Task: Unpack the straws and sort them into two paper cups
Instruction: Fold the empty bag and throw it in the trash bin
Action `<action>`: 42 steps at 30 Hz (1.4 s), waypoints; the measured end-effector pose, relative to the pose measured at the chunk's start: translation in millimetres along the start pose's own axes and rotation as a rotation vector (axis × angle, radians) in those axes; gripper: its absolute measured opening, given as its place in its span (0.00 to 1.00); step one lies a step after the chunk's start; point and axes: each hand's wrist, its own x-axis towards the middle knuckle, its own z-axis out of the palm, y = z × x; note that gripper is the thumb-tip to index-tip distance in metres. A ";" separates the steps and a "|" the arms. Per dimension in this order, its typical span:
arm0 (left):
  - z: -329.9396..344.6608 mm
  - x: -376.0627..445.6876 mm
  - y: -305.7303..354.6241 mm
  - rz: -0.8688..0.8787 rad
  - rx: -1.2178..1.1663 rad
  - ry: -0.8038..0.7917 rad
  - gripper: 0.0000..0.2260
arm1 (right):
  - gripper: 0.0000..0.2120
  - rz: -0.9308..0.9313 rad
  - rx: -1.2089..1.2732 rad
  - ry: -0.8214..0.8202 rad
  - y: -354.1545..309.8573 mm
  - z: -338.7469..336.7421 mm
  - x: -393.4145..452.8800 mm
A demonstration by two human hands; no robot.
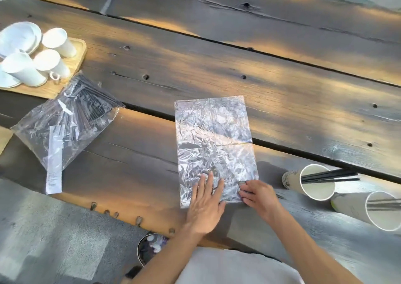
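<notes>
Straws [329, 176] stand in both cups [317, 181], right of the flat empty bag [213, 145]. Left hand [206, 205] presses it, open; right hand [258, 194] pinches its edge. A careless elbow could topple those cups; a full bag [67, 119] waits left.

Bags, cups and tray on the worktop [282, 71]

An empty bag [213, 136] lies flat in the middle, both hands on its near end. A bag of straws [71, 119] lies to the left, a tray [71, 67] of cups behind it. Two paper cups [312, 181] holding straws [329, 176] lie to the right.
</notes>
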 end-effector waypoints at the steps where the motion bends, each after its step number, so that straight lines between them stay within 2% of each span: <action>1: 0.9 0.3 4.8 0.020 0.006 -0.004 0.29 | 0.02 0.010 -0.020 -0.009 -1.0 -7.8 -3.7; 4: -2.4 -3.1 5.2 0.007 -0.014 -0.013 0.28 | 0.07 0.010 -0.081 -0.062 -5.3 -18.3 -9.3; 7: -25.3 4.4 -6.2 -0.055 -0.180 0.085 0.23 | 0.06 -0.116 -0.111 0.045 -29.4 -13.5 -4.4; 11: -87.6 48.0 -17.6 -0.381 -0.617 0.372 0.19 | 0.10 -0.233 -0.163 0.069 -82.5 5.4 16.4; 13: -116.6 73.2 -32.7 -0.502 -0.790 0.398 0.20 | 0.13 -0.240 -0.186 0.057 -106.6 14.3 27.1; 16: -138.5 104.1 -59.8 -0.569 -0.963 0.358 0.17 | 0.17 -0.225 -0.209 0.089 -137.5 24.9 38.4; 21: -154.8 135.9 -74.8 -0.603 -1.183 0.297 0.26 | 0.18 -0.180 -0.296 0.175 -161.0 30.3 55.1; 25: -161.4 145.7 -78.4 -0.611 -1.313 0.260 0.28 | 0.22 -0.225 -0.160 0.126 -173.7 28.7 62.2; 28: -164.6 149.1 -80.4 -0.644 -1.384 0.267 0.27 | 0.19 -0.179 0.028 0.030 -182.4 30.6 66.0; 31: -163.5 153.2 -81.7 -0.666 -1.410 0.225 0.25 | 0.17 -0.152 0.072 -0.035 -182.1 33.4 68.0; 34: -162.7 155.1 -81.6 -0.684 -1.373 0.230 0.17 | 0.14 -0.181 0.046 -0.012 -178.0 32.2 70.6; 37: -164.4 149.1 -82.7 -0.606 -1.400 0.212 0.14 | 0.10 -0.204 -0.003 0.042 -174.1 27.4 70.0; 39: -165.7 142.0 -83.6 -0.527 -1.515 0.213 0.12 | 0.16 -0.116 -0.002 -0.056 -170.4 22.7 66.8; 42: -165.5 129.0 -86.6 -0.466 -1.668 0.225 0.14 | 0.33 0.022 -0.028 -0.214 -165.0 15.0 60.4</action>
